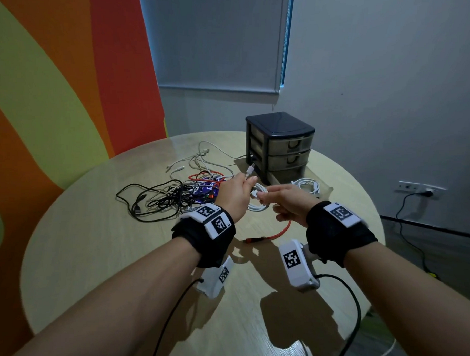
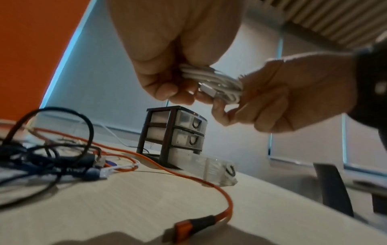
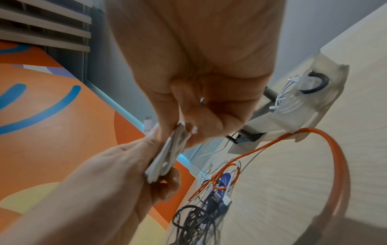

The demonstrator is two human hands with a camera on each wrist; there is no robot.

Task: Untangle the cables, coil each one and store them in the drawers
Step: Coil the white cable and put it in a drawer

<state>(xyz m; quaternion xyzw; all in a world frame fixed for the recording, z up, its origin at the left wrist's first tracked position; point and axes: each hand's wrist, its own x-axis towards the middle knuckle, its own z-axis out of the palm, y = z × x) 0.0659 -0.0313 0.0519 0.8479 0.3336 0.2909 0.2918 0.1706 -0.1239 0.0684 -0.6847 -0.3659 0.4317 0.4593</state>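
A: Why do both hands meet at the centre of the head view?
B: The left hand point(image 1: 234, 193) is clamped on the white cable point(image 1: 257, 202) coil so the loops hold, while the right hand point(image 1: 286, 203) pinches its end, probably to tuck it.
A: Counts?
B: One drawer unit point(image 1: 279, 144), upper centre, three drawers, the lowest pulled open holding one white coil; one orange cable point(image 1: 281, 231); the tangle's cables I can't count
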